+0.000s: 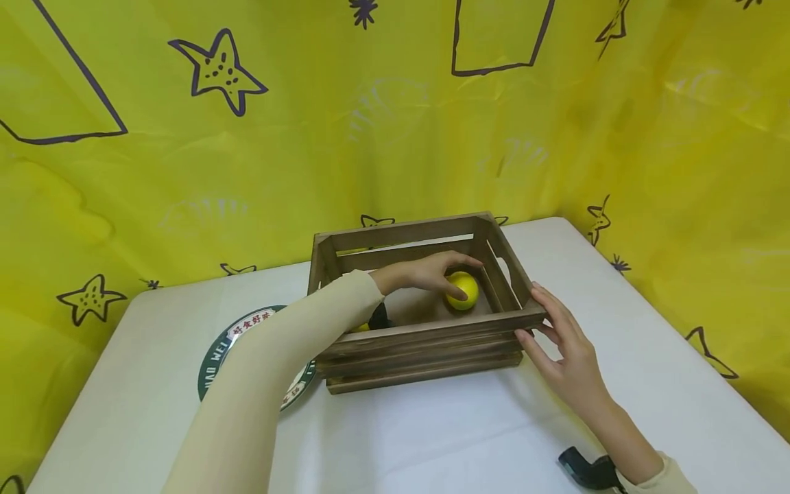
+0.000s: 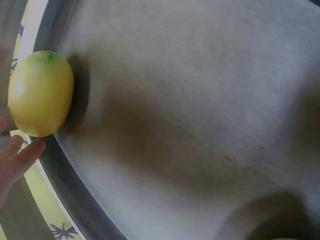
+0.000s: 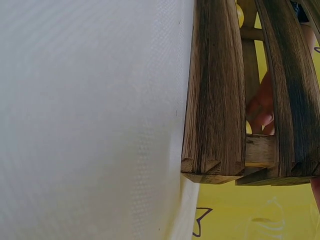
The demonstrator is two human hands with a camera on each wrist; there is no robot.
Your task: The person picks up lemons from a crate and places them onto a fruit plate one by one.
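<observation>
A brown wooden crate (image 1: 426, 343) stands on the white table. Inside it, near its right end, lies a smooth oval yellow lemon (image 1: 463, 291) with a green spot at one tip, clearer in the left wrist view. My left hand (image 1: 426, 272) reaches into the crate from the left, thumb and fingers spread around the lemon; in the left wrist view a fingertip is right beside the lemon (image 2: 41, 94). My right hand (image 1: 570, 360) grips the crate's front right corner, thumb at the front and fingers on the side rail. Part of another yellow thing (image 1: 363, 327) shows inside at the left.
Left of the crate lies a round plate (image 1: 212, 363) with a green lettered rim, partly covered by my left sleeve (image 1: 265, 357). A yellow cloth (image 1: 395, 151) with drawn stars hangs behind the table (image 1: 432, 439). Black devices sit at both wrists.
</observation>
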